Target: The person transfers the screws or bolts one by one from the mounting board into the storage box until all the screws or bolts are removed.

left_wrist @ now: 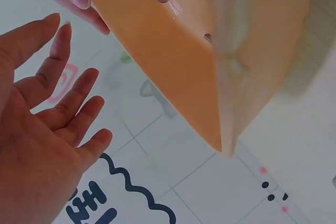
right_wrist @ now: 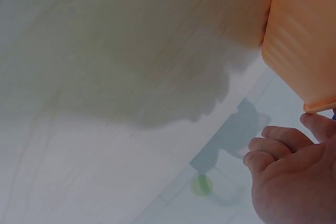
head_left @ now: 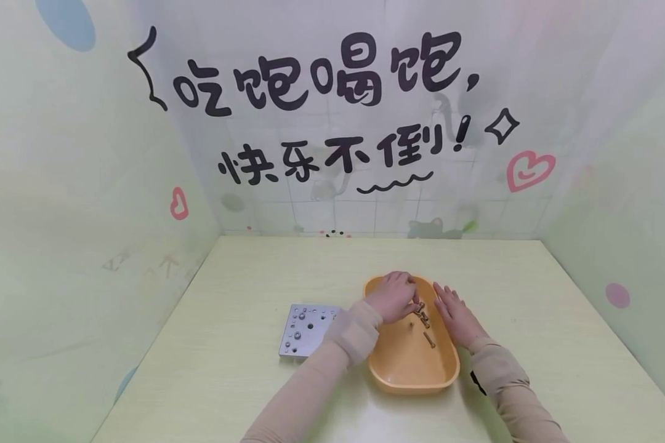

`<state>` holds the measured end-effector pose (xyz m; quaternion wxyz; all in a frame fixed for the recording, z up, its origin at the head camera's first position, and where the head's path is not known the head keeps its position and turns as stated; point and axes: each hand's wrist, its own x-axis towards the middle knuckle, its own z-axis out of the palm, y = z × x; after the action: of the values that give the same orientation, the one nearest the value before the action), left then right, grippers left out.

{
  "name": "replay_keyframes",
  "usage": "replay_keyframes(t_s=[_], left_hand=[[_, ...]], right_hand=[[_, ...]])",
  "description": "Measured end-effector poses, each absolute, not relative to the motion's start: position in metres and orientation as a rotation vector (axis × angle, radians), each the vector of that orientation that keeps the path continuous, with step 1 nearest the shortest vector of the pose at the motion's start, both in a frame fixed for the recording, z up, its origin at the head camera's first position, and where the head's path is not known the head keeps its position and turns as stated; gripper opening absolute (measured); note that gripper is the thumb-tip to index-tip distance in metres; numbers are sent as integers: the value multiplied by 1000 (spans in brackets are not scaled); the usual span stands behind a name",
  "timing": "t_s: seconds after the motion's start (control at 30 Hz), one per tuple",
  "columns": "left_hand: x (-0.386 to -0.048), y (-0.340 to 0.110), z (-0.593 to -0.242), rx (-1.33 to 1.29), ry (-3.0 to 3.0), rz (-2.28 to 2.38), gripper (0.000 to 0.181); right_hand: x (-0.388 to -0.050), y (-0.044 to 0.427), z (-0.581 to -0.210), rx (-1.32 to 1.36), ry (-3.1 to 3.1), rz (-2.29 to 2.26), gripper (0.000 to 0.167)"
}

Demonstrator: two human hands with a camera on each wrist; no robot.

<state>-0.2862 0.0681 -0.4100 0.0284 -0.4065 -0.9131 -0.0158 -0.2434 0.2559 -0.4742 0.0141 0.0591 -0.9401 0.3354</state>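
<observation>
An orange plastic bin (head_left: 412,363) stands on the table with several metal bolts (head_left: 423,319) in it. One bolt (head_left: 429,339) lies apart from the cluster. My left hand (head_left: 392,296) reaches over the bin's far left part, close to the bolts. In the left wrist view, that hand's fingers (left_wrist: 79,95) are spread and loosely bent, with nothing between them. Along the bin's right rim rests my right hand (head_left: 460,317), fingers extended. The right wrist view has a fingertip of the right hand (right_wrist: 294,171) touching the rim.
Left of the bin lies a square metal plate (head_left: 307,338) with holes and a few fasteners in it, partly covered by my left forearm. Printed curtains (head_left: 332,147) enclose the pale wooden table (head_left: 244,295) at the back and both sides.
</observation>
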Motion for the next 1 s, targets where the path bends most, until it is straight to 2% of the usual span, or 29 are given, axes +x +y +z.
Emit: replay_keyframes(t_s=[0.77, 1.0], left_hand=[[-285, 67, -402, -1246, -2815, -90, 22], [-285, 53, -397, -1203, -2842, -166, 20]], right_hand=[[-245, 256, -473, 144, -2977, 1067, 52], [-244, 255, -473, 155, -2953, 1067, 52]])
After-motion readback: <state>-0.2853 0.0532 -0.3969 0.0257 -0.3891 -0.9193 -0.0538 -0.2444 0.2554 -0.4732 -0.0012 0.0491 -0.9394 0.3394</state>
